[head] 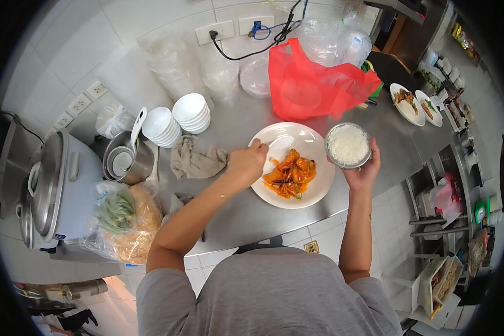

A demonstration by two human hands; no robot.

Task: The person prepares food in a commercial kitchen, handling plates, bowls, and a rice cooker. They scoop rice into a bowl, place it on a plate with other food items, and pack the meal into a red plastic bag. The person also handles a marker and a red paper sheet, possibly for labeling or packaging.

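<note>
A white oval plate (292, 200) lies on the steel counter, with stir-fried food in orange sauce (292, 172) at its middle. Over the plate's left rim is my left hand (250, 161), its fingers closed on the handle of a white spoon (282, 143); the spoon's bowl is over the upper left part of the plate. My right hand (361, 170) holds a metal bowl (349, 165) from below, just right of the plate. White rice (347, 145) fills this bowl.
Behind the plate stands a red bag (302, 90). Stacked white bowls (161, 126) and a crumpled cloth (195, 159) are to the left, beside a metal pot (140, 168), bagged food (130, 227) and a large rice cooker (77, 168). Two filled plates (416, 119) sit at the far right.
</note>
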